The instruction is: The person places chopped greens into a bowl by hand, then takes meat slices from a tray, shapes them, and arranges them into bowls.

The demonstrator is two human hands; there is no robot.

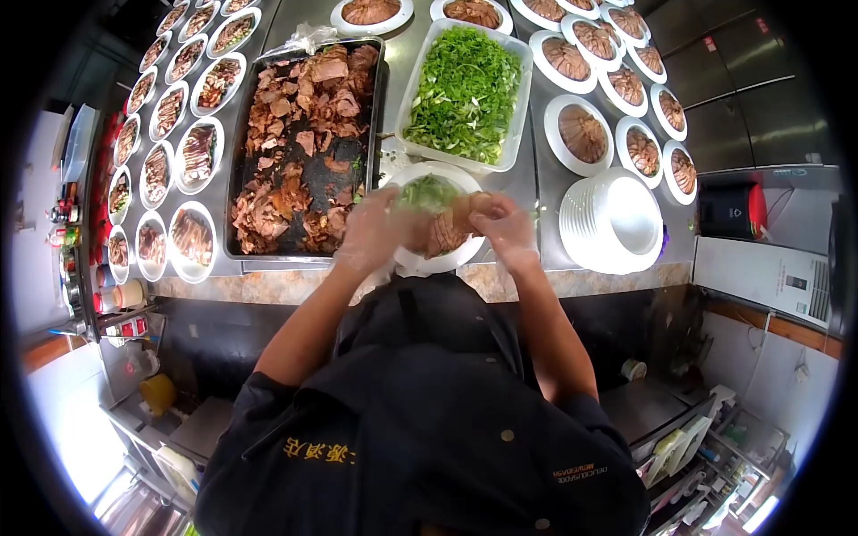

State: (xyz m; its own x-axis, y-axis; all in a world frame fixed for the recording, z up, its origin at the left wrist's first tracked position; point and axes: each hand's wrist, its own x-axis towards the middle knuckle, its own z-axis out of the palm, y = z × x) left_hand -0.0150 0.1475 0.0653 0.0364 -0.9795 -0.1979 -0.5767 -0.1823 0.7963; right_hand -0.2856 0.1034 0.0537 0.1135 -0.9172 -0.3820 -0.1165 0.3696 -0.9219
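Note:
A white plate [438, 263] sits at the counter edge in front of me, with chopped greens [427, 193] and slices of cooked meat [444, 234] on it. My right hand [503, 225], in a clear plastic glove, pinches a meat slice [463, 213] over the plate's right side. At the plate's left rim is my left hand [368, 230], also gloved; its fingers are smeared by motion, so what they hold does not show. Left of it lies a dark tray [329, 171] of cooked meat pieces [268, 210]. Beyond the plate stands a clear tub [521, 107] of chopped greens [466, 89].
A stack of white plates [626, 219] stands to the right. Several plates of sliced meat [583, 134] fill the right side of the counter, and several more plated portions [198, 154] line the left. A crumpled plastic bag [308, 38] lies at the tray's far edge.

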